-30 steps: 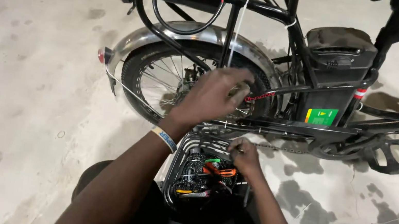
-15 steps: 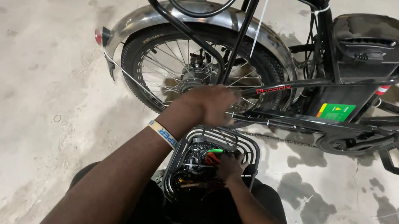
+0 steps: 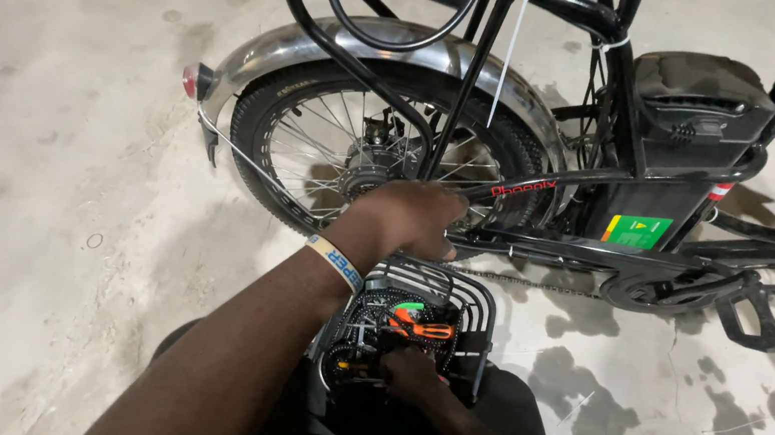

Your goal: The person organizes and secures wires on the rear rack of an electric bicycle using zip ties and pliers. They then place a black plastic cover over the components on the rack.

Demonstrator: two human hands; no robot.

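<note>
From the head view I see my left hand (image 3: 408,218) curled closed against the black spoked rear bicycle wheel (image 3: 355,158), near its hub. My right hand (image 3: 408,370) reaches into the black wire basket (image 3: 480,311) below the wheel, beside orange-handled pliers (image 3: 421,327); I cannot tell its grip.

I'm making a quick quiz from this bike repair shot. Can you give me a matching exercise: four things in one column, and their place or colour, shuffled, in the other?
Things:
1. left hand
2. right hand
3. pedal
4. sticker on the battery box

Places or colours:
A. green
B. inside the wire basket
C. at the rear wheel, near the chain stay
D. far right, above the wet floor

Pairs: 1-C, 2-B, 3-D, 4-A
</note>
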